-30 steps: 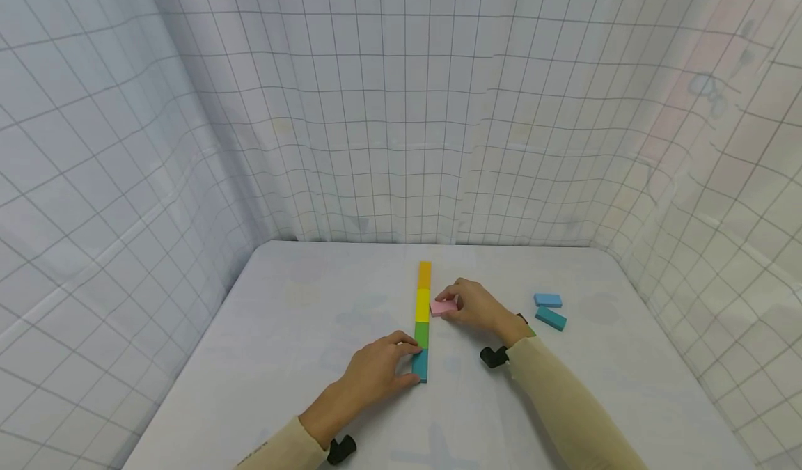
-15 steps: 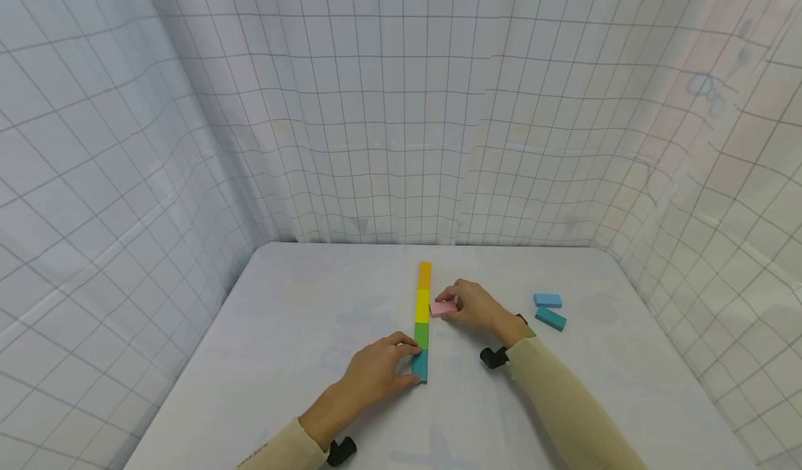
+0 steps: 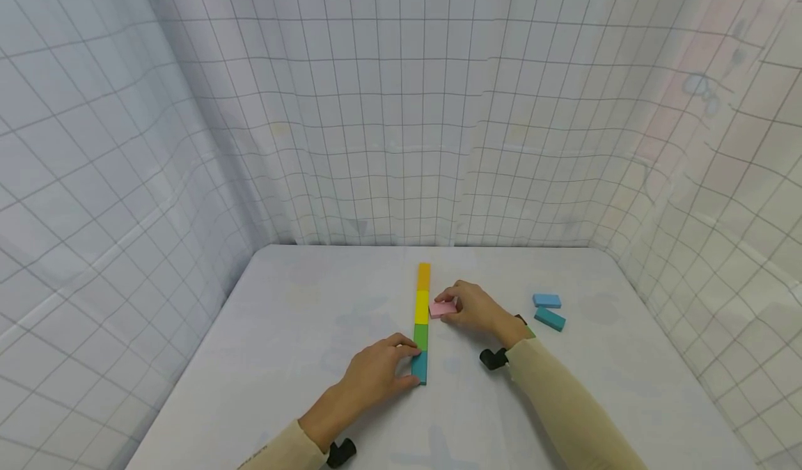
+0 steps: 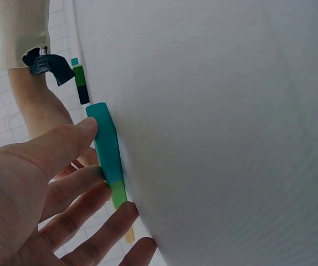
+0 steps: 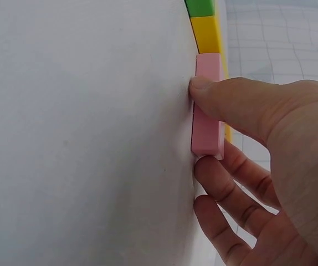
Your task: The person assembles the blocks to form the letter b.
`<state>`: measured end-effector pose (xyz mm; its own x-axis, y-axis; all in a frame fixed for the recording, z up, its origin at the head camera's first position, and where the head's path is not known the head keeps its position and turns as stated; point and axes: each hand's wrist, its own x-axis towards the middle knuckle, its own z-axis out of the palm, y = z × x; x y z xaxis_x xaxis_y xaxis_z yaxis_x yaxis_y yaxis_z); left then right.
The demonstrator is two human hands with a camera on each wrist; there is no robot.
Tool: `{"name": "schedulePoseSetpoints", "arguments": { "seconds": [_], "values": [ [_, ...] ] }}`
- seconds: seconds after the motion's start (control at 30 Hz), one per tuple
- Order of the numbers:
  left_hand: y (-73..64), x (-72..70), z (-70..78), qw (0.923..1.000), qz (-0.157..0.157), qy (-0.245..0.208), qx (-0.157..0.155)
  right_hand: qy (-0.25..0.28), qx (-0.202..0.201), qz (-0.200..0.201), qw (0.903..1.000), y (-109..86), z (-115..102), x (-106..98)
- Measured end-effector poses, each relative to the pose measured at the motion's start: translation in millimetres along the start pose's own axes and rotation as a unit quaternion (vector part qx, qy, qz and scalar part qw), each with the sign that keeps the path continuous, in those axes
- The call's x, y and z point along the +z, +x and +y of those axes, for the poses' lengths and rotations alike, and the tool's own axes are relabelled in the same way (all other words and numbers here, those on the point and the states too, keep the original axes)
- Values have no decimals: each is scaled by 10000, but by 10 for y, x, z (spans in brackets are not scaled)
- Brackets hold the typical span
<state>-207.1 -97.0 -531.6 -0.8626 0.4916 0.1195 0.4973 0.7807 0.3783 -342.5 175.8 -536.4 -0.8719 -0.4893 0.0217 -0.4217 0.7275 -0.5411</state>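
Right of lower centre, the right grip (image 3: 474, 308) pinches a pink block (image 3: 441, 310), its far end hidden by fingers, while the left grip (image 3: 376, 369), spread wide, touches a partly covered teal block (image 3: 420, 368).

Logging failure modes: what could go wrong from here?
The right hand holds the pink block end-on against, or nearly against, the yellow block; a slight push might knock that crooked. The left hand touches the near-end teal block; extra pressure could slide it out of line with the green block.
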Motion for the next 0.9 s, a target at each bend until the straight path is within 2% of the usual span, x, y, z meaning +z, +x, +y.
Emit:
{"name": "schedulePoseSetpoints", "arguments": {
  "seconds": [0.17,0.2,0.33,0.57,0.6,0.8,0.83,0.9],
  "values": [
    [0,0,0,10000,-11,18,-18,44,82,12,10000,-12,-1,1],
    [-8,-55,55,9999,-96,-6,-134,50,117,13,9999,-15,0,1],
    [-2,-69,70,9996,-139,71,-218,54,235,3,9997,-35,0,2],
    [4,-29,14,10000,-80,23,-55,-47,366,42,9993,-74,-1,-16],
    [5,42,-75,9999,27,23,101,-51,360,37,9993,-77,0,-19],
    [3,41,-87,9998,70,-23,163,-76,305,38,9995,-83,17,-26],
    [-2,-24,-8,10000,-6,-43,56,-80,301,42,9995,-84,19,-24],
    [-7,-17,-13,9999,2,-75,76,-84,303,42,9995,-87,21,-22]
  ]
}}
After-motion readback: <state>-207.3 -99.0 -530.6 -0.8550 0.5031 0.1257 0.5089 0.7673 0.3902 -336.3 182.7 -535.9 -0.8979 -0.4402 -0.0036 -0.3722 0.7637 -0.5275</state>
